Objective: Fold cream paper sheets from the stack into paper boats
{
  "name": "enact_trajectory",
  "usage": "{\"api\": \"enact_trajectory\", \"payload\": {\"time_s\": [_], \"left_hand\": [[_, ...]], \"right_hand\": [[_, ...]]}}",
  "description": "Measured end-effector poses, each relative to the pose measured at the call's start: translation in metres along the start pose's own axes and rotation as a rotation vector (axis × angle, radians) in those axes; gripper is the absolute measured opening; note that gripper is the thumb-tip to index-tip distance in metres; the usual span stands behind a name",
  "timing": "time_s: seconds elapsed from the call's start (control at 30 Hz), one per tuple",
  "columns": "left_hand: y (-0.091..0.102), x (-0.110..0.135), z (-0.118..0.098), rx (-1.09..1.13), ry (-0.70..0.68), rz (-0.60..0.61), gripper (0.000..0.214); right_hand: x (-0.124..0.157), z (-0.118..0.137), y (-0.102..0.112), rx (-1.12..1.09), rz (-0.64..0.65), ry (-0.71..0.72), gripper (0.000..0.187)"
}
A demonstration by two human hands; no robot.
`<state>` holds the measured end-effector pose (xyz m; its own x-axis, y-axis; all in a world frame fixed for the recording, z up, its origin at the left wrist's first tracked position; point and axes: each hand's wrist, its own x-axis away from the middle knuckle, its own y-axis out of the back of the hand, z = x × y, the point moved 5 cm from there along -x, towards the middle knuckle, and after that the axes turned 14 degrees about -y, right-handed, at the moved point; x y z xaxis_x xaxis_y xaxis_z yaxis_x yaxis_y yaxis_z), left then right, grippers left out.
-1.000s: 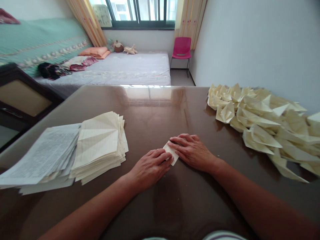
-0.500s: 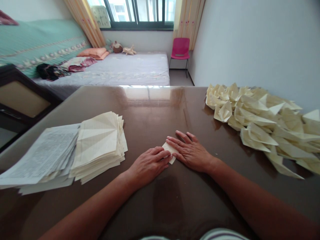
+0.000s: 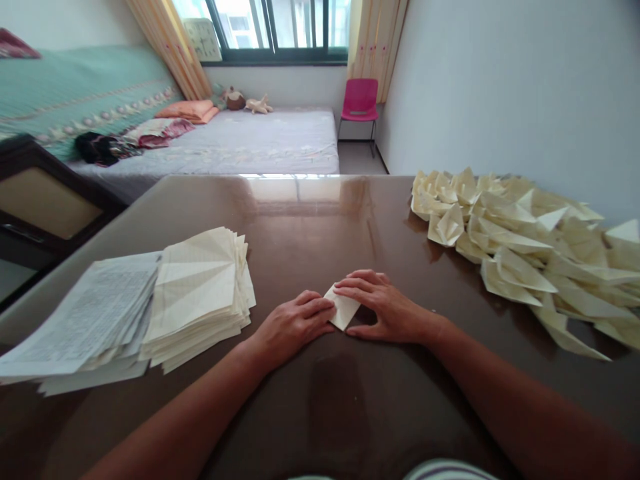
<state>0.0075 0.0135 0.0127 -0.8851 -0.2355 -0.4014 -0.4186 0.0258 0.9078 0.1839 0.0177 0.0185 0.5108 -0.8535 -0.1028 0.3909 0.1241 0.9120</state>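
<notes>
We seem partway along – many folded pieces (image 3: 520, 233) lie heaped at right, while creased sheets (image 3: 200, 277) stacked at left look unfinished. A small folded paper (image 3: 345, 311) lies on the counter (image 3: 285, 247) between us: our left hand (image 3: 295, 325) rests fingers together on it, grip unclear; our right hand (image 3: 393, 312) arches, thumb apart, fingertips touching it.
</notes>
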Motion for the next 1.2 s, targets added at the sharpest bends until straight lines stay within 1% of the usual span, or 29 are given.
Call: {"api": "enact_trajectory", "payload": {"time_s": [0.03, 0.13, 0.2, 0.33, 0.47, 0.6, 0.7, 0.8, 0.9, 1.0, 1.07, 1.2], "left_hand": [[0.001, 0.000, 0.000, -0.026, -0.009, 0.003, 0.026], [0.002, -0.002, -0.002, -0.065, -0.036, 0.025, 0.027], [0.003, -0.003, -0.003, -0.068, -0.022, 0.028, 0.026], [0.001, -0.006, 0.000, -0.030, 0.054, 0.009, 0.022], [-0.001, -0.004, 0.011, 0.126, 0.188, -0.053, 0.023], [-0.002, 0.002, 0.022, 0.258, 0.333, -0.139, 0.029], [-0.004, 0.004, 0.025, 0.277, 0.435, -0.182, 0.031], [-0.004, 0.003, 0.025, 0.269, 0.493, -0.194, 0.035], [-0.006, 0.003, 0.023, 0.236, 0.503, -0.161, 0.035], [-0.008, 0.003, 0.021, 0.180, 0.476, -0.117, 0.035], [-0.009, 0.003, 0.019, 0.135, 0.429, -0.089, 0.034], [-0.010, 0.000, 0.011, 0.024, 0.290, -0.016, 0.031]], "right_hand": [[-0.001, 0.000, 0.001, -0.020, -0.006, -0.002, 0.060], [-0.002, -0.001, 0.003, -0.035, -0.031, -0.027, 0.037], [-0.002, -0.002, 0.002, -0.044, -0.033, -0.023, 0.028], [-0.001, -0.004, 0.000, -0.083, -0.034, -0.009, 0.020], [-0.003, -0.010, -0.004, -0.166, -0.042, -0.061, 0.020], [-0.005, -0.014, -0.011, -0.230, -0.081, -0.186, 0.022], [-0.007, -0.015, -0.015, -0.202, -0.130, -0.309, 0.018], [-0.007, -0.014, -0.017, -0.183, -0.175, -0.406, 0.012], [-0.009, -0.012, -0.018, -0.144, -0.190, -0.447, 0.013], [-0.010, -0.010, -0.017, -0.107, -0.174, -0.439, 0.009], [-0.011, -0.008, -0.016, -0.091, -0.156, -0.428, 0.008], [-0.011, -0.006, -0.016, -0.042, -0.138, -0.418, 0.010]]}}
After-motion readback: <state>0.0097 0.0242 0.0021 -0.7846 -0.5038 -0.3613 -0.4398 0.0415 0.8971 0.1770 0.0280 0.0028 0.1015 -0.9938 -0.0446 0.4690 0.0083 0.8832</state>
